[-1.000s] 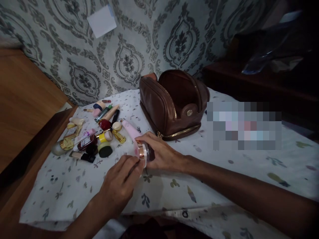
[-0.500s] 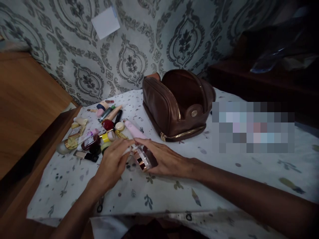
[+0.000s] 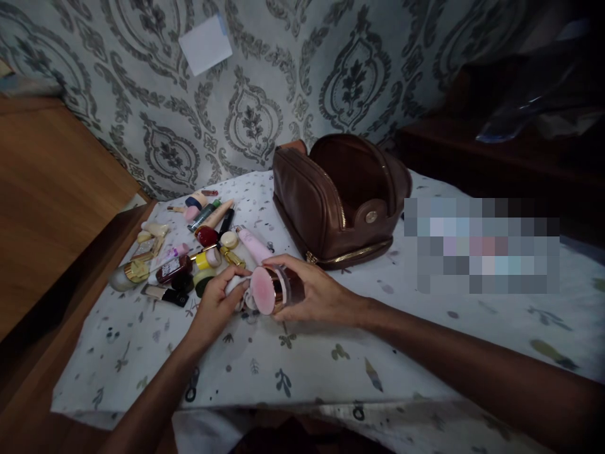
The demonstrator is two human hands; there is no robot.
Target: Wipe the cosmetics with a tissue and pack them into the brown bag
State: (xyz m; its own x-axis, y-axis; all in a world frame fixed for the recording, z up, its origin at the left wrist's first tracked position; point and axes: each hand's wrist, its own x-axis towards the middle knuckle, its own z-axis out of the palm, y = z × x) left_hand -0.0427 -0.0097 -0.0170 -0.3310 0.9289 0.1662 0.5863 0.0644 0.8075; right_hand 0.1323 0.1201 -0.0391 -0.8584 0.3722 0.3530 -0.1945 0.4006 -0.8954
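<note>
My right hand (image 3: pixel 321 293) is wrapped round a cosmetic jar (image 3: pixel 265 291) with a flat pink end, a gold band and a clear, dark-tinted body. The jar lies on its side in the fingers, pink face towards the left. My left hand (image 3: pixel 218 306) pinches a crumpled white cloth (image 3: pixel 242 291) close against the jar's left side. Just behind the hands lies a pink tube (image 3: pixel 254 244). Left of it are a yellow-banded jar (image 3: pixel 207 260), a round green-rimmed jar (image 3: pixel 202 281) and a dark red bottle (image 3: pixel 174 270).
An unzipped brown leather bag (image 3: pixel 307 208) stands behind the hands on the patterned tablecloth (image 3: pixel 283 378). More cosmetics, among them a gold-capped bottle (image 3: pixel 135 272) and a black-capped tube (image 3: pixel 165 294), lie at the left. A wooden panel (image 3: pixel 57 189) borders the table's left side.
The jar has turned in my right hand, so its pink end now faces into view. My left hand has drawn slightly down and left, exposing the white cloth.
</note>
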